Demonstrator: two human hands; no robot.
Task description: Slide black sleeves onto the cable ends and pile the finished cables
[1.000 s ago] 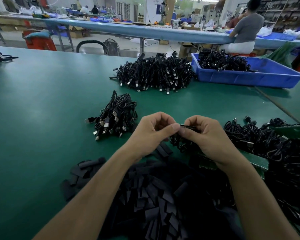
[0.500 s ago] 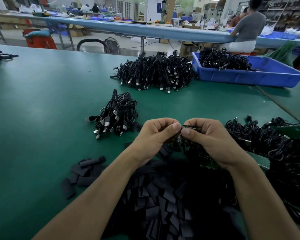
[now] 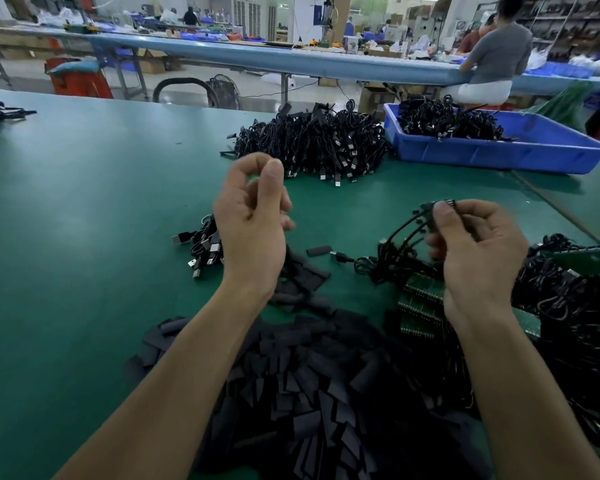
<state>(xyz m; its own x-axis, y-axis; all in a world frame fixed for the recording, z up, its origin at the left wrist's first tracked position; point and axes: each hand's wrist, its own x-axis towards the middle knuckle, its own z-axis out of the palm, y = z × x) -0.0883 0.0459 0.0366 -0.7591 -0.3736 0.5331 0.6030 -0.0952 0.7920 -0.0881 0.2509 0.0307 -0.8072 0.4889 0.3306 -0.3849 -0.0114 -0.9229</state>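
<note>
Sleeves, flat and black, lie heaped on the green tabletop at the near edge, between the two forearms. One loose sleeve lies apart, just beyond the heap. The left hand is raised above the tabletop and released, its fingers loosely curled with the thumb near the forefinger, and nothing shows in it. The right hand is also raised and pinches the black end of a cable between thumb and fingers. Whether a sleeve already sits on that end is too blurred to tell. From the pinch the cable loops down to the left and rests on the tabletop, one plug pointing toward the loose sleeve. A small pile of cables with metal plugs lies just left of the left hand, partly hidden by it. A large pile lies farther back near the middle, beside a blue bin that holds more cables. At the right edge a dense tangle of black cables spreads under and beyond the right wrist, partly over a green board. At the long bench behind the tabletop, a person in a grey top sits with their back turned.
</note>
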